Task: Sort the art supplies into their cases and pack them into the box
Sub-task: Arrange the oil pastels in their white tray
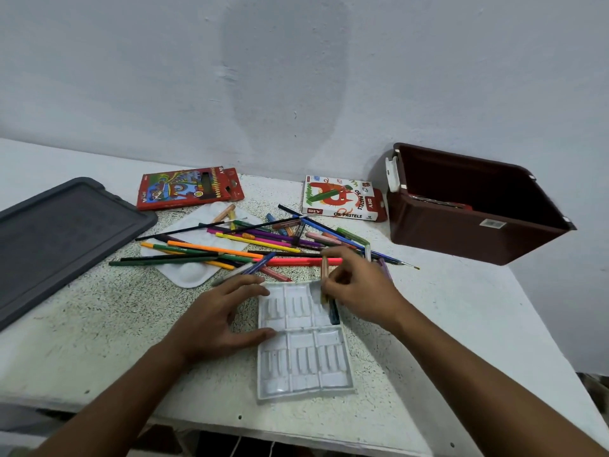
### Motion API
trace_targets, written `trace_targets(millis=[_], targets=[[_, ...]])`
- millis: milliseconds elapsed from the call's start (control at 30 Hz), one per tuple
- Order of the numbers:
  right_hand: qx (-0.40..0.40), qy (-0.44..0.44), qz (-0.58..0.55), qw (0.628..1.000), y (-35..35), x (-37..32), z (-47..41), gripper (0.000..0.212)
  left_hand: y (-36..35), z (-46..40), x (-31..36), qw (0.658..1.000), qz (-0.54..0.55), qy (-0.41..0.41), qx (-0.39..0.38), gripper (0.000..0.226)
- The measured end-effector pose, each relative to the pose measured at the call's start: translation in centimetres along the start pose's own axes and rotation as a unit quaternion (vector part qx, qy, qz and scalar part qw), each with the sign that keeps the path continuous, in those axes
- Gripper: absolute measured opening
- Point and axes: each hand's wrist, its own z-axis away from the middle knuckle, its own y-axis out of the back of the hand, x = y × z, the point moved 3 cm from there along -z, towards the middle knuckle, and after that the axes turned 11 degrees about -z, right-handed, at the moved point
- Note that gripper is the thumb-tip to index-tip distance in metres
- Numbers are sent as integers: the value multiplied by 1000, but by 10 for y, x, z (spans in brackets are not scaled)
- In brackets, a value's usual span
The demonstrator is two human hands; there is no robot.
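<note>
Pastel tray: a thin white moulded plastic tray (303, 341) lies on the table (115, 318) just in front of the person; it looks very light and bendy, likely to skid or flex if pushed from one side.
Left hand: the left hand (224, 321) rests with spread, relaxed fingers against the tray's left edge, thumb near the middle rib, grasping nothing; it seems to steady the tray.
Right hand: the right hand (356, 288) pinches a few short oil pastels (324, 275) at the tray's far right corner, tips pointing down toward a slot.
Pastels, handling: judged soft, waxy and easy to snap or smear; best held by the middle between fingertips with light pressure and laid flat into a groove.
Already seated: one dark pastel (334, 313) lies in the rightmost groove of the far half.
Loose pile: coloured pencils (230, 250), more pastels and thin brushes lie crossed beyond the tray, some over a white paint palette (194, 275); the pencils are stiff, light and apt to roll.
Cases: a red pencil case (191, 188) and the oil pastels carton (341, 199) lie near the wall.
Box: the brown box (474, 212) stands open at the far right, well apart from the tray; its grey lid (62, 239) lies at the left.
</note>
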Motion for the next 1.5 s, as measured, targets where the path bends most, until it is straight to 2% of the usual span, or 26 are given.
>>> trace_targets(millis=[133, 267, 500, 933, 1100, 1300, 1500], targets=[[-41, -14, 47, 998, -9, 0, 3, 40, -4, 2, -5, 1000, -4, 6, 0, 60], [-41, -13, 32, 999, -11, 2, 6, 39, -4, 0, -5, 1000, -5, 2, 5, 60], [-25, -19, 112, 993, -11, 10, 6, 48, -4, 1, -5, 1000, -3, 6, 7, 60], [-52, -112, 16, 992, -6, 14, 7, 46, -5, 0, -6, 1000, 1, 4, 11, 59], [-53, -119, 5, 992, -7, 13, 7, 52, -6, 0, -6, 1000, -2, -1, 11, 58], [-45, -88, 53, 994, -9, 12, 7, 40, -6, 0, -7, 1000, -4, 4, 10, 60], [-36, -5, 153, 988, -12, 12, 15, 44, -6, 0, -7, 1000, -4, 1, 14, 60]])
